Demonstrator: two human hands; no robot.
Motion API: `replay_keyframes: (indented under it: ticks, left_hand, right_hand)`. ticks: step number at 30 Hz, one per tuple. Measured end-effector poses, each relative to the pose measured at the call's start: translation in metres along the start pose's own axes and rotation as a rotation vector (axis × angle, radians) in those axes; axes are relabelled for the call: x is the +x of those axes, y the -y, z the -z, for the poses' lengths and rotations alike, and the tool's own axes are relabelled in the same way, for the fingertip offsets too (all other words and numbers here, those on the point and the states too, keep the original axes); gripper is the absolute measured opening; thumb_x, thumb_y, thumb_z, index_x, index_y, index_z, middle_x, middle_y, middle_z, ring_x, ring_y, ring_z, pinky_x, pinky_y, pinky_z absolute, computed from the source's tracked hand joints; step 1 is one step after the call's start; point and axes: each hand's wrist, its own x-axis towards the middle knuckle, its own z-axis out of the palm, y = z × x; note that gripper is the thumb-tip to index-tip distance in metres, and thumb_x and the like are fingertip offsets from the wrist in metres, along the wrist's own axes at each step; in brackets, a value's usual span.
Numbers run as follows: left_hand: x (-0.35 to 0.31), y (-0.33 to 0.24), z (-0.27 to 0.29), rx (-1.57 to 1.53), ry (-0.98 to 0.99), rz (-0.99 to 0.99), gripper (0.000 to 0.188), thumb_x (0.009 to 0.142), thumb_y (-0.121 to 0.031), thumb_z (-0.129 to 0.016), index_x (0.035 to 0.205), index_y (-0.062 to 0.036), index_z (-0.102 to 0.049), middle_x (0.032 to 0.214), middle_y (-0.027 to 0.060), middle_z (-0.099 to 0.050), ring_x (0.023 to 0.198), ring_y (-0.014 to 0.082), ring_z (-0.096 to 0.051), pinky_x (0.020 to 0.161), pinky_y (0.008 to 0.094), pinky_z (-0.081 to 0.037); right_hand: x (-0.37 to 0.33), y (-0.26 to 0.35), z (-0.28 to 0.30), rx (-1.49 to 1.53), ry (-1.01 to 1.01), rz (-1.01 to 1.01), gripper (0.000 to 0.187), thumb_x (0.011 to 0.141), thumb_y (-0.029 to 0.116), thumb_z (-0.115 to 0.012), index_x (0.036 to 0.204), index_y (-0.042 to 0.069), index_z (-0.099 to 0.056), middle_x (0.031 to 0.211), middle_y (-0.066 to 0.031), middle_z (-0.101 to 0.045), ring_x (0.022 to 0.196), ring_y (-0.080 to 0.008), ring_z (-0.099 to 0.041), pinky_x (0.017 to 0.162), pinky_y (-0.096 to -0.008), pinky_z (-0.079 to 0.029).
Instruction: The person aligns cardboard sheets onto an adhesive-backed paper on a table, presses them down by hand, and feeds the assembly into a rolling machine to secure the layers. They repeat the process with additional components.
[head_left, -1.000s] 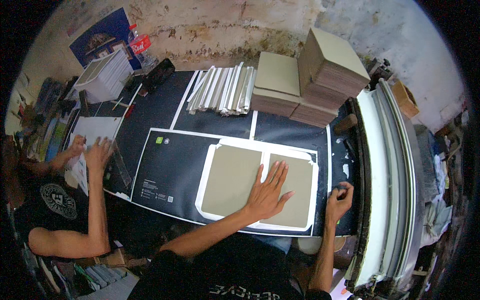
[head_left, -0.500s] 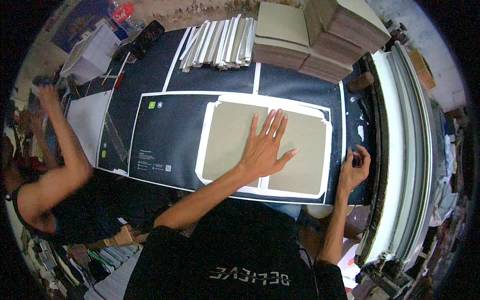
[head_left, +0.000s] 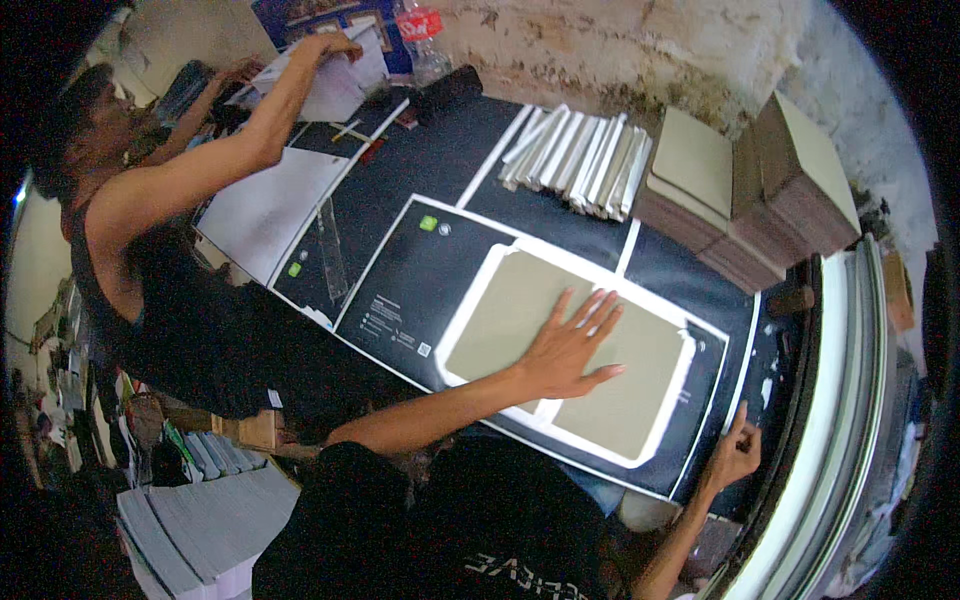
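The left hand (head_left: 572,352) lies palm down with its fingers spread over the middle of two grey boards, the left board (head_left: 490,315) and the right board (head_left: 645,395), which lie side by side on a white sheet (head_left: 590,447). This sheet rests upon the black table covering (head_left: 390,270), in front of the person. The right hand (head_left: 735,460) is apart from the boards, near the table's right end, with fingers bent; I cannot tell surely whether it pinches something small. Behind the boards are a bundle of pale strips (head_left: 585,160) and stacked grey boards (head_left: 715,195). At the left, a co-worker's hand (head_left: 332,46) is over white papers (head_left: 345,90).
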Motion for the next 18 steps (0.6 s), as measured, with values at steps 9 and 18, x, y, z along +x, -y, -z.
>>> replay_keyframes:
  ticks: [9, 18]
  left_hand:
    - [-0.046, 0.136, 0.068, 0.210, 0.131, 0.036, 0.079, 0.102, -0.056, -0.047, 0.163, -0.0117, -0.021, 0.169, 0.0161, -0.019, 0.157, 0.0335, -0.016, 0.122, 0.0662, -0.006]
    - [-0.050, 0.165, 0.096, 0.239, 0.040, 0.025, 0.060, 0.100, -0.041, -0.057, 0.150, -0.0092, -0.046, 0.159, 0.0172, -0.040, 0.149, 0.0297, -0.036, 0.120, 0.0617, -0.011]
  right_hand:
    - [0.000, 0.006, -0.004, 0.137, 0.047, 0.009, 0.019, 0.088, 0.004, -0.079, 0.104, 0.000, -0.071, 0.089, -0.0044, -0.069, 0.080, -0.0136, -0.062, 0.078, -0.0285, -0.054]
    - [-0.009, 0.018, -0.009, 0.122, 0.054, 0.060, 0.012, 0.094, 0.010, -0.074, 0.096, -0.002, -0.077, 0.087, -0.0074, -0.075, 0.078, -0.0137, -0.067, 0.075, -0.0286, -0.054]
